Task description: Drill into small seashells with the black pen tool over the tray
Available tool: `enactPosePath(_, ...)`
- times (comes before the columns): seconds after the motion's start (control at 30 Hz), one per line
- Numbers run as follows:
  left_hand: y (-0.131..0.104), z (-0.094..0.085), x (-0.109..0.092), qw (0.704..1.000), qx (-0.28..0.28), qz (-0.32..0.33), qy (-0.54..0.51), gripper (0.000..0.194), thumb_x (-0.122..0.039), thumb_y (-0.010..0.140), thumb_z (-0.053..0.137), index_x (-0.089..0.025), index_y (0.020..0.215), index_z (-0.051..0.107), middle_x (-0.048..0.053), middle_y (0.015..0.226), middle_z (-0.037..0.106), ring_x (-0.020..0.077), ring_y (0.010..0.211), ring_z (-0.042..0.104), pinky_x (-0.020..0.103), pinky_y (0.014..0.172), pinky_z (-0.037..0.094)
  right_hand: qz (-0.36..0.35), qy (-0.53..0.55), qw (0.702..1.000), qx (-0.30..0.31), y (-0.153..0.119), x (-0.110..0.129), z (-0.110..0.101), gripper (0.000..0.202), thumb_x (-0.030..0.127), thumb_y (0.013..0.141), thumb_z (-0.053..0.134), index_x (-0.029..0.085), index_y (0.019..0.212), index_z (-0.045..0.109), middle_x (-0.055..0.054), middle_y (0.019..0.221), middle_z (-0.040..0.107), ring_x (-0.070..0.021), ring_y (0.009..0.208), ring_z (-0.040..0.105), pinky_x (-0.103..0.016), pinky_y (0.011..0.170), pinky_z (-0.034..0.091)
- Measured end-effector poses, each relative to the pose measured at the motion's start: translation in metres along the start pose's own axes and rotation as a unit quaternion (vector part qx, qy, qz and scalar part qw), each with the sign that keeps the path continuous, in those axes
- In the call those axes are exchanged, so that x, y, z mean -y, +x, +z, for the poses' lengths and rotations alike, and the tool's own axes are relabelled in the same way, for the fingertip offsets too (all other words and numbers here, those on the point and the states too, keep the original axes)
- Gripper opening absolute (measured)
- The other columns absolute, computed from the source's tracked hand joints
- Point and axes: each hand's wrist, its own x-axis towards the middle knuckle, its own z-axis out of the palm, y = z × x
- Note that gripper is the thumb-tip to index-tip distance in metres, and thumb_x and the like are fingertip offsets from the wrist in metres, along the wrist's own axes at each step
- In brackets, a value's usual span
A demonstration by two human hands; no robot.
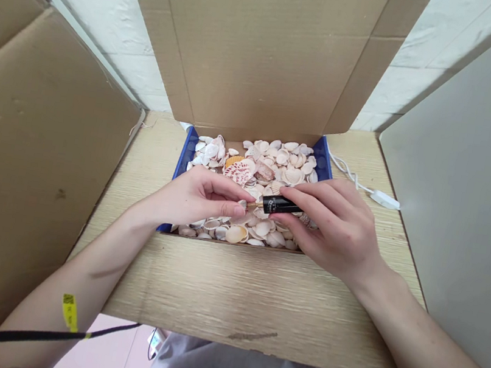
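Note:
Between its thumb and fingertips, my left hand (204,197) pinches a small shell (242,204). My right hand (337,219) is closed around a black cylindrical mini drill (277,205) with small pale lettering. Its thin brass-coloured front end points left and meets the shell, or nearly so; I cannot tell whether it touches. Both hands are over a blue-sided box (185,156) filled with loose seashells (261,229). A larger fan shell with red speckles (240,172) lies near the middle, an orange shell (233,160) beside it.
The box's cardboard lid (266,45) stands raised at the back. Cardboard (40,135) walls the left side, a grey panel (467,180) the right. A white cord with an inline switch (385,199) lies on the wooden table (212,283). A black cable (20,335) crosses the lower left.

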Motion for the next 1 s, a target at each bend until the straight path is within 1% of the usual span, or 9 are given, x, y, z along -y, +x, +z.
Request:
enactPosePath(0.13, -0.0002, 0.0000, 0.0000, 1.000, -0.016, -0.005, -0.003, 0.019, -0.014, 0.073, 0.076, -0.019, 0.091, 0.079, 0.002, 0.079, 0.078, 0.0136, 0.067, 0.071, 0.018, 0.058, 0.055, 0.008, 0.018, 1.000, 0.021, -0.0002, -0.0002, 0.0009, 0.021, 0.035, 0.089, 0.064, 0.018, 0.102, 0.066, -0.006, 0.085, 0.072, -0.0170, 0.073, 0.064, -0.030, 0.064, 0.052)
enactPosePath(0.23, -0.0003, 0.0004, -0.0005, 1.000, -0.022, -0.011, -0.013, 0.019, -0.013, 0.073, 0.076, -0.019, 0.092, 0.079, 0.002, 0.080, 0.079, 0.0135, 0.068, 0.071, 0.019, 0.060, 0.055, 0.014, 0.024, 0.999, 0.023, -0.0009, 0.0006, 0.0016, 0.022, 0.035, 0.089, 0.065, 0.015, 0.100, 0.066, -0.007, 0.083, 0.072, -0.0168, 0.071, 0.065, -0.029, 0.062, 0.051)
enactPosePath(0.3, -0.0003, 0.0009, -0.0005, 0.999, -0.027, -0.013, -0.021, 0.019, -0.013, 0.073, 0.076, -0.019, 0.091, 0.079, 0.003, 0.081, 0.079, 0.0138, 0.069, 0.071, 0.020, 0.062, 0.056, 0.021, 0.024, 0.999, 0.026, -0.0013, 0.0012, 0.0017, 0.022, 0.035, 0.089, 0.064, 0.016, 0.099, 0.065, -0.006, 0.081, 0.072, -0.0164, 0.071, 0.066, -0.028, 0.061, 0.051)
enactPosePath(0.37, -0.0004, 0.0013, -0.0003, 0.999, -0.035, -0.014, -0.025, 0.019, -0.014, 0.072, 0.077, -0.018, 0.091, 0.079, 0.003, 0.082, 0.079, 0.0138, 0.070, 0.071, 0.020, 0.062, 0.056, 0.025, 0.022, 0.999, 0.029, -0.0013, 0.0017, 0.0015, 0.021, 0.035, 0.090, 0.064, 0.016, 0.099, 0.065, -0.006, 0.080, 0.072, -0.0163, 0.070, 0.066, -0.028, 0.060, 0.051)
enactPosePath(0.53, -0.0005, 0.0016, 0.0011, 0.999, -0.042, -0.007, -0.021, 0.020, -0.019, 0.072, 0.079, -0.017, 0.092, 0.079, 0.004, 0.083, 0.079, 0.0139, 0.070, 0.070, 0.020, 0.063, 0.056, 0.025, 0.022, 0.999, 0.027, -0.0006, 0.0024, 0.0010, 0.022, 0.033, 0.088, 0.066, 0.014, 0.099, 0.065, -0.007, 0.081, 0.073, -0.0172, 0.070, 0.067, -0.028, 0.058, 0.050)
enactPosePath(0.63, -0.0004, 0.0016, 0.0026, 0.999, -0.040, -0.001, -0.017, 0.022, -0.022, 0.072, 0.079, -0.017, 0.093, 0.079, 0.004, 0.084, 0.079, 0.0148, 0.071, 0.071, 0.021, 0.062, 0.056, 0.026, 0.021, 0.999, 0.025, -0.0006, 0.0026, 0.0012, 0.022, 0.033, 0.088, 0.067, 0.014, 0.099, 0.065, -0.007, 0.082, 0.073, -0.0170, 0.071, 0.068, -0.027, 0.059, 0.051)
enactPosePath(0.77, -0.0006, 0.0018, 0.0035, 1.000, -0.027, 0.006, -0.006, 0.022, -0.020, 0.074, 0.076, -0.017, 0.096, 0.078, 0.003, 0.082, 0.078, 0.0139, 0.070, 0.070, 0.020, 0.061, 0.055, 0.019, 0.034, 0.999, 0.031, -0.0012, 0.0021, 0.0018, 0.021, 0.033, 0.089, 0.065, 0.016, 0.101, 0.064, -0.006, 0.082, 0.072, -0.0170, 0.072, 0.068, -0.028, 0.061, 0.053)
enactPosePath(0.9, -0.0006, 0.0019, 0.0028, 0.999, -0.035, 0.012, -0.007, 0.021, -0.018, 0.074, 0.077, -0.017, 0.095, 0.079, 0.003, 0.081, 0.078, 0.0126, 0.069, 0.070, 0.018, 0.061, 0.055, 0.016, 0.051, 0.998, 0.030, -0.0009, 0.0010, 0.0022, 0.024, 0.033, 0.088, 0.066, 0.016, 0.105, 0.063, -0.007, 0.084, 0.072, -0.0176, 0.074, 0.067, -0.029, 0.064, 0.054)
enactPosePath(1.0, 0.0000, 0.0021, 0.0035, 0.999, -0.043, 0.005, -0.008, 0.022, -0.022, 0.073, 0.078, -0.017, 0.095, 0.079, 0.003, 0.081, 0.078, 0.0131, 0.068, 0.069, 0.019, 0.061, 0.055, 0.004, 0.061, 0.998, 0.028, -0.0001, 0.0005, 0.0024, 0.027, 0.031, 0.088, 0.066, 0.014, 0.109, 0.062, -0.010, 0.089, 0.072, -0.0186, 0.077, 0.067, -0.031, 0.067, 0.055)
